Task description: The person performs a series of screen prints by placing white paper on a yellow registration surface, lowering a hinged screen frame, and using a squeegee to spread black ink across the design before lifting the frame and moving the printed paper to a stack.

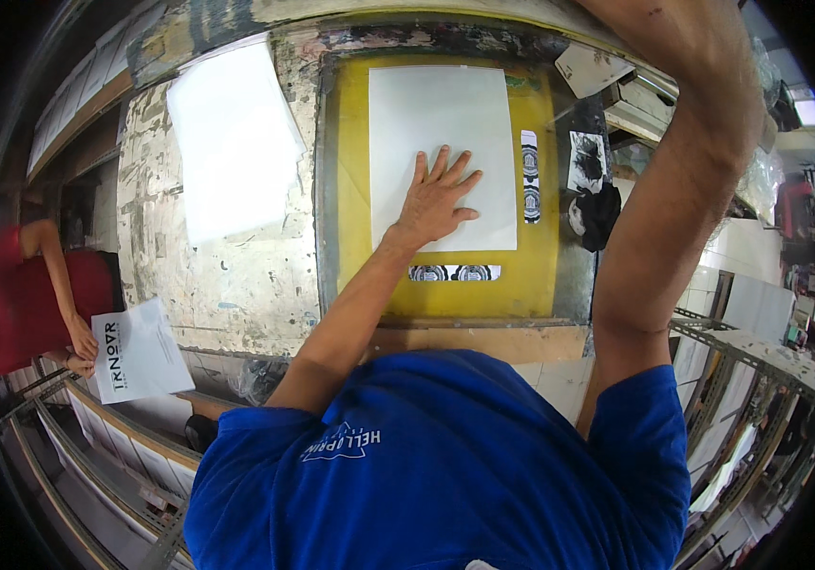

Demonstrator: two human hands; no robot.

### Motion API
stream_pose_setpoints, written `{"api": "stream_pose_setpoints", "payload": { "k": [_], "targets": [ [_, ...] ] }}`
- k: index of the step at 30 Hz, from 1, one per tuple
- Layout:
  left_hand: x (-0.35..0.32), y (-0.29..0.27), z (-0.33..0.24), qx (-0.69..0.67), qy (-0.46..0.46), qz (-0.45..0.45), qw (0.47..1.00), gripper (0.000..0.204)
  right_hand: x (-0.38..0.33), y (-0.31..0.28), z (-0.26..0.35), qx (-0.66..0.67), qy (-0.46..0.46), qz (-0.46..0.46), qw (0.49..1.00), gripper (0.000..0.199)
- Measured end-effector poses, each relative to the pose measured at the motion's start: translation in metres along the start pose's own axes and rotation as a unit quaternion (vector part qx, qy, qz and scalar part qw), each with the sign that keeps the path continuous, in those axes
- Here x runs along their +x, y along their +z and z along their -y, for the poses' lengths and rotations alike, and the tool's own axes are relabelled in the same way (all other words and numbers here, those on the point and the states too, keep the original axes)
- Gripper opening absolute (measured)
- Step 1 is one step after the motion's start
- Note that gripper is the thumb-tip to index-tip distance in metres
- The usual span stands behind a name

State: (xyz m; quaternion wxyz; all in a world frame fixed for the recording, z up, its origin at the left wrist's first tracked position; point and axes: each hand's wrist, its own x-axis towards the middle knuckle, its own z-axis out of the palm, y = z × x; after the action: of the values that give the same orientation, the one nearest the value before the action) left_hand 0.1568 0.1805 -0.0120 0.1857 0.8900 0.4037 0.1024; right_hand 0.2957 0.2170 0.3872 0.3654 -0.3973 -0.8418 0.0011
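My left hand lies flat on a white sheet, palm down with its fingers spread. This sheet rests on a yellow panel that looks like a printing screen in a dark frame. Just right of the sheet is a narrow strip with black round patterns. A similar strip lies below the sheet's near edge. My right arm reaches up and forward past the right side of the frame. Its hand is outside the picture at the top, so its fingers cannot be seen.
Left of the frame, white sheets lie on a paint-stained table. A black cloth and a black-smudged paper sit at the frame's right edge. At far left, a person in red holds a printed white sheet. Metal racks flank me.
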Motion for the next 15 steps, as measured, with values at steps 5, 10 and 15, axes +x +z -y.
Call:
{"api": "stream_pose_setpoints", "payload": {
  "k": [5, 10, 15],
  "targets": [
    [-0.006, 0.006, -0.013, -0.005, 0.007, 0.009, 1.0, 0.073, -0.003, 0.008, -0.004, 0.024, -0.022, -0.024, 0.999, 0.056],
    [-0.013, 0.008, -0.021, -0.015, 0.018, -0.006, 1.0, 0.073, -0.002, 0.005, -0.006, 0.002, -0.049, -0.015, 0.999, 0.059],
    [-0.015, 0.011, -0.021, -0.022, 0.026, -0.018, 0.999, 0.073, 0.0, 0.003, -0.003, 0.022, -0.007, 0.002, 1.0, 0.059]
  ]
}}
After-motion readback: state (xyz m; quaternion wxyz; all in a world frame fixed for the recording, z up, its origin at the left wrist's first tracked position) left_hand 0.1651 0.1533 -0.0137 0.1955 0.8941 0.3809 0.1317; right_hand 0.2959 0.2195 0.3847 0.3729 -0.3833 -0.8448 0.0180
